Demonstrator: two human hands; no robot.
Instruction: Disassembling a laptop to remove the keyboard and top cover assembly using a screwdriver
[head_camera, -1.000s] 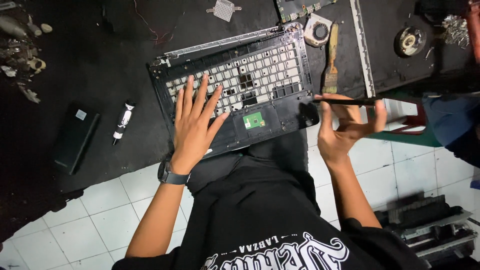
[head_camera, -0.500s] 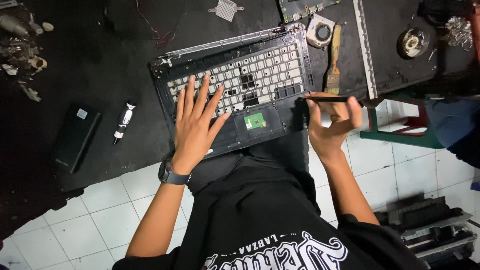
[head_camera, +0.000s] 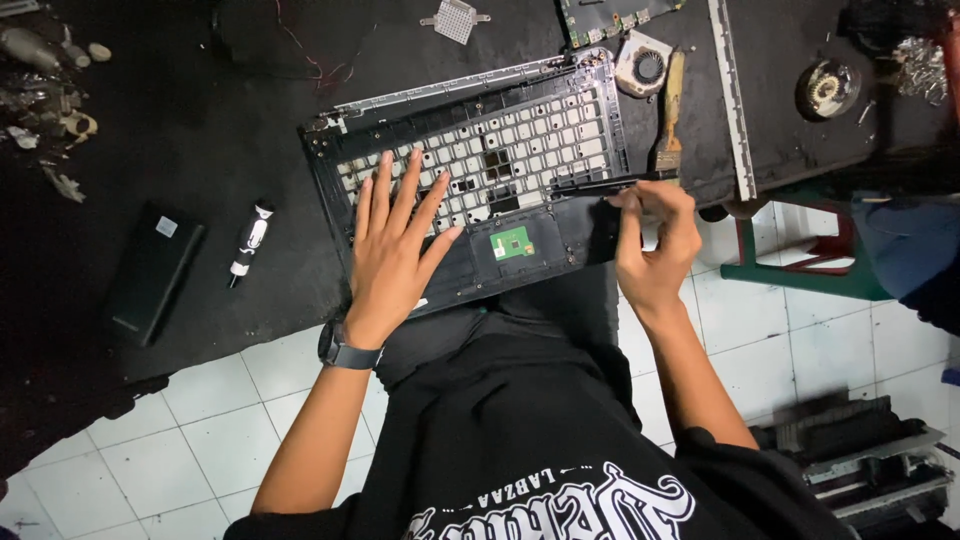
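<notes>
The laptop shell lies face-down on the dark surface, its lower edge over the person's lap. The left hand rests flat on the shell with fingers spread. At the shell's right edge, the right hand grips a thin black tool whose tip touches the shell. A brush lies right of the shell, a phone well left of it.
</notes>
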